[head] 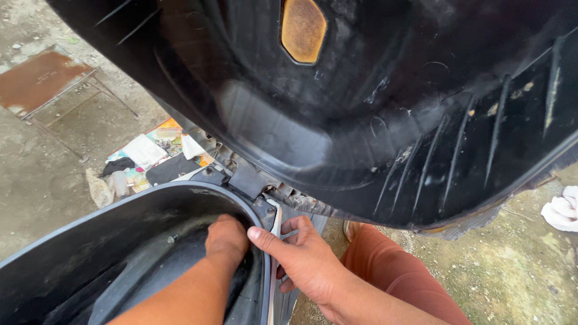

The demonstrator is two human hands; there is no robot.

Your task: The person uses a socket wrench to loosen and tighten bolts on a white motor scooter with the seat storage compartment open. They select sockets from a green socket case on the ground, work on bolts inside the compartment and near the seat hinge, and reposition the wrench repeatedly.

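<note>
A scooter's raised seat [373, 120] fills the upper view, its black, dusty underside facing me with an amber patch [303, 29] near the top. Below it lies the open black storage tub [90, 241]. My left hand [226, 239] reaches down inside the tub by its hinge end, with the fingers hidden against the inner wall. My right hand [301, 256] grips the tub's rim [265, 283], thumb lying across the top edge and fingers curled around the pale panel edge outside. The seat hinge [244, 180] sits just above both hands.
My knee in salmon trousers [391, 271] is under the seat on the right. A rusty metal plate on a thin frame [36, 78] stands at upper left. Papers and dark cloths [150, 156] litter the concrete ground. A white rag [563, 207] lies at far right.
</note>
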